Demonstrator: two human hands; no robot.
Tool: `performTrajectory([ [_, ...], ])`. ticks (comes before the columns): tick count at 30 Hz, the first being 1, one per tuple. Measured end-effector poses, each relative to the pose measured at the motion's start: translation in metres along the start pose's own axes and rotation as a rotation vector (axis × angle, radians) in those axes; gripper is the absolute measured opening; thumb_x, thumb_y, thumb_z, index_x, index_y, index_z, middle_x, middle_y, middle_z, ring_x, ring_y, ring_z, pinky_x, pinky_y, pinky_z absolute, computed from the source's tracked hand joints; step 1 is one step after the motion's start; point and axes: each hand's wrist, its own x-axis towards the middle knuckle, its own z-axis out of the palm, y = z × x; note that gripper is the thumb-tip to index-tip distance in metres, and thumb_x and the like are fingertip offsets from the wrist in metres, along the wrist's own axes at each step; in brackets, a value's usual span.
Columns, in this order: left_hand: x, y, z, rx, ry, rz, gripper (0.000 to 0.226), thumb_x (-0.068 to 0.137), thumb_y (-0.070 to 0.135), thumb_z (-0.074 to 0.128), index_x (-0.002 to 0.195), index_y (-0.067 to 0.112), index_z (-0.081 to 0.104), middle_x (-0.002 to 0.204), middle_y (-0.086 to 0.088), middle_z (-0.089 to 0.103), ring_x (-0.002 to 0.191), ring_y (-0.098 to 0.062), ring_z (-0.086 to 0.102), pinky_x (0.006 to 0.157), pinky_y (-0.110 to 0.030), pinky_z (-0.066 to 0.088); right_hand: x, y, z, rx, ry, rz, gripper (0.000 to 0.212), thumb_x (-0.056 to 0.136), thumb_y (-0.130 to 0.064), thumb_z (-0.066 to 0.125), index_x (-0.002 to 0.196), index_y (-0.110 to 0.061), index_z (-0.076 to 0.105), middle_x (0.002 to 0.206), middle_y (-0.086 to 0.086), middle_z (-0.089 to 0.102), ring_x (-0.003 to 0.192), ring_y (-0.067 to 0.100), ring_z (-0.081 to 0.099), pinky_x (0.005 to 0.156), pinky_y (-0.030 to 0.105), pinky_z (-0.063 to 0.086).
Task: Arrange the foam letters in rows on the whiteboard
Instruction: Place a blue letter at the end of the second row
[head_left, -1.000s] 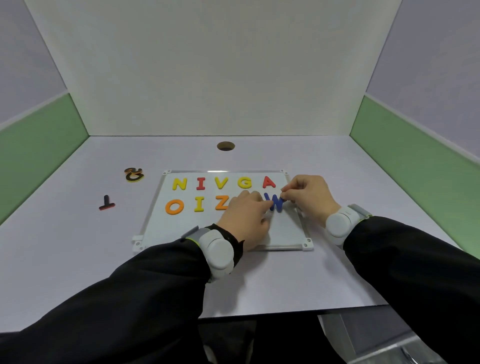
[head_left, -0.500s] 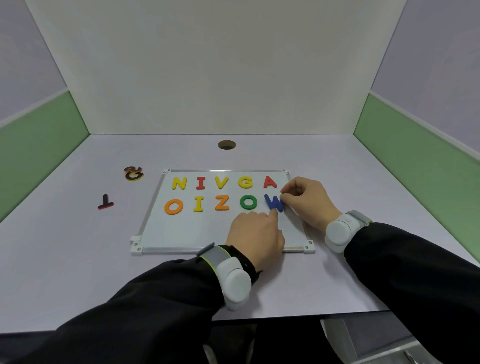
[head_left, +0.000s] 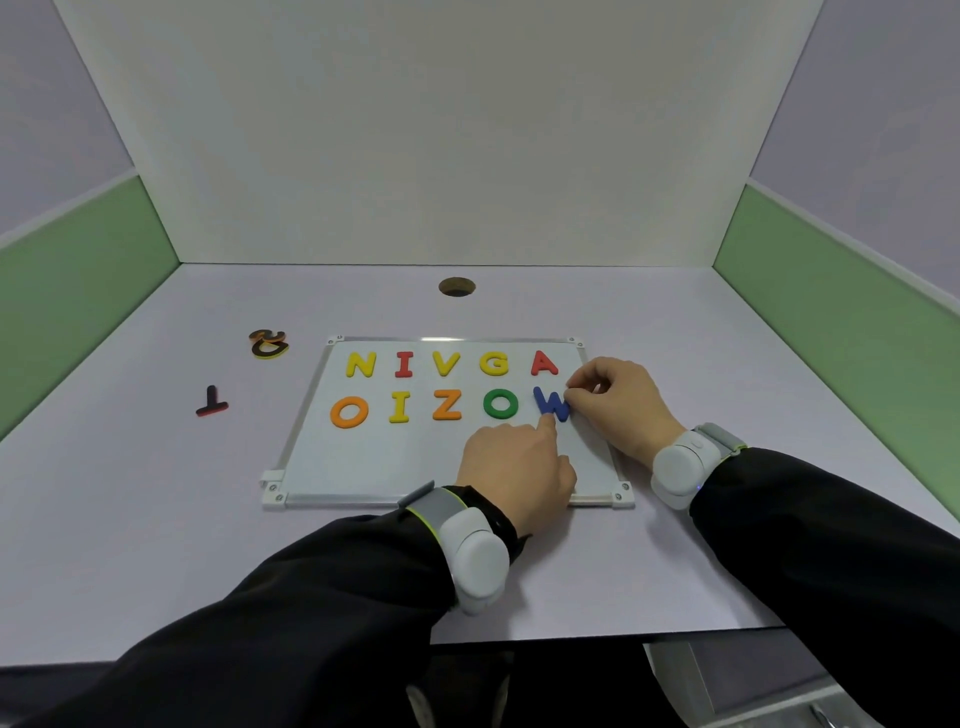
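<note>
Two rows done on whiteboard (head_left: 415, 457). Right hand (head_left: 621, 402) pinches blue W (head_left: 551, 404), last in near row; left hand (head_left: 514, 465) pokes it with one finger, others curled. Far left of hands, T (head_left: 211, 401) and small letter pile (head_left: 268, 343) still off board.

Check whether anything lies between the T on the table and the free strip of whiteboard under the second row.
Nothing visible blocks it. The T lies alone on the table left of the whiteboard; the left hand covers only the strip's right part.
</note>
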Motion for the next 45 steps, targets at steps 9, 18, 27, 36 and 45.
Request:
performTrajectory([
  [9, -0.001, -0.001, -0.001, -0.019, 0.002, -0.005, 0.053, 0.100, 0.036, 0.032, 0.147, 0.013, 0.032, 0.089, -0.006, 0.064, 0.070, -0.025, 0.049, 0.061, -0.033, 0.034, 0.002, 0.000, 0.001, -0.005, -0.012, 0.023, 0.006, 0.080, -0.014, 0.069, 0.084, -0.017, 0.073, 0.084, -0.006, 0.071, 0.078, 0.009, 0.063, 0.072, 0.021, 0.049],
  [18, -0.001, -0.001, -0.002, -0.032, -0.002, -0.004, 0.051, 0.100, 0.035, 0.033, 0.146, 0.013, 0.033, 0.086, -0.005, 0.061, 0.069, -0.025, 0.049, 0.060, -0.033, 0.033, 0.001, 0.001, 0.001, -0.021, -0.022, 0.007, 0.008, 0.082, -0.013, 0.068, 0.084, -0.018, 0.074, 0.085, -0.007, 0.071, 0.080, 0.009, 0.063, 0.073, 0.022, 0.049],
  [27, -0.001, -0.002, -0.001, -0.029, 0.002, 0.016, 0.048, 0.100, 0.036, 0.033, 0.141, 0.012, 0.037, 0.083, -0.004, 0.057, 0.068, -0.024, 0.049, 0.059, -0.033, 0.033, 0.002, 0.001, 0.000, -0.014, -0.028, 0.024, 0.008, 0.083, -0.015, 0.067, 0.087, -0.018, 0.074, 0.086, -0.007, 0.071, 0.082, 0.008, 0.063, 0.072, 0.019, 0.048],
  [36, 0.000, -0.006, -0.004, -0.062, -0.020, 0.042, 0.043, 0.099, 0.034, 0.036, 0.134, 0.012, 0.041, 0.082, -0.004, 0.054, 0.069, -0.025, 0.050, 0.060, -0.033, 0.037, 0.003, -0.001, 0.001, 0.023, -0.013, 0.043, 0.009, 0.084, -0.013, 0.066, 0.087, -0.017, 0.074, 0.085, -0.007, 0.071, 0.081, 0.008, 0.063, 0.068, 0.017, 0.045],
  [45, -0.005, -0.033, -0.010, -0.149, -0.013, 0.094, 0.024, 0.096, 0.033, 0.040, 0.100, 0.014, 0.055, 0.085, -0.004, 0.061, 0.076, -0.026, 0.058, 0.064, -0.032, 0.048, 0.006, -0.020, 0.006, 0.141, 0.038, 0.071, 0.012, 0.087, -0.013, 0.062, 0.086, -0.012, 0.074, 0.087, 0.000, 0.072, 0.083, 0.015, 0.063, 0.073, 0.024, 0.049],
])
